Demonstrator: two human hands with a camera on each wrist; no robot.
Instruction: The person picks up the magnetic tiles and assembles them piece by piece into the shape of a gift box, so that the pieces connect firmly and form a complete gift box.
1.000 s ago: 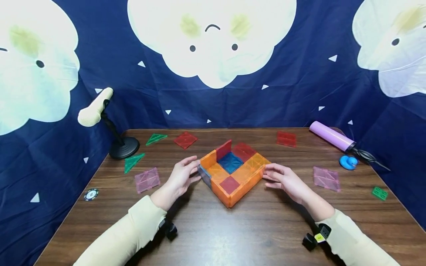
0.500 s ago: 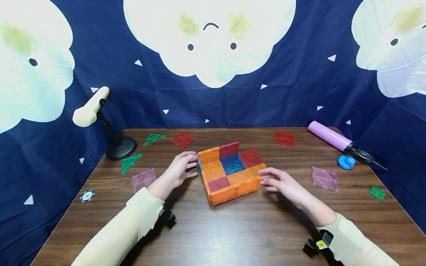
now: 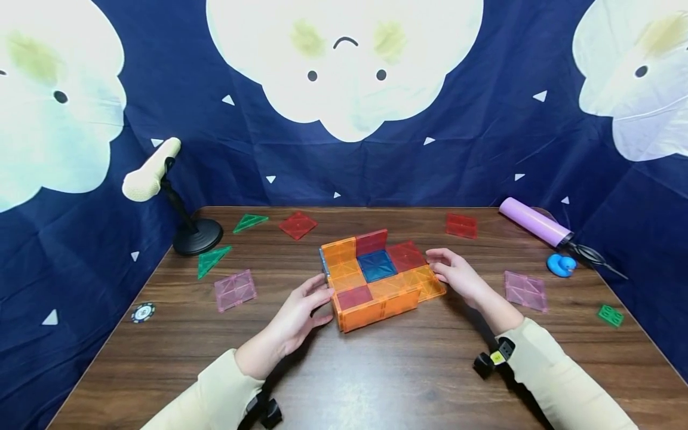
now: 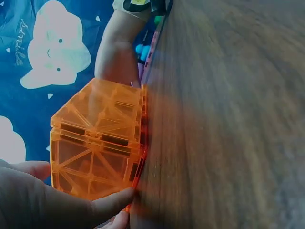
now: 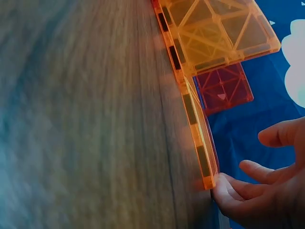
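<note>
Magnetic-tile structure [image 3: 377, 266]: on table [image 3: 408, 370], between left hand [image 3: 295, 318] and right hand [image 3: 461, 278] | toy duck [image 3: 560, 266]: right (toy brick [image 3: 611, 315] farther front) | poker chip [image 3: 143, 312]: near left edge

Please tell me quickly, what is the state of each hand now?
Left hand: open, touching the tile structure, not gripping it.
Right hand: open, touching its right edge, holding nothing.

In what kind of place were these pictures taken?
Probably a play or filming corner set up indoors: a cloud-printed navy cloth hangs behind a wooden table, which bears a structure of translucent tiles and a blue toy duck.
</note>
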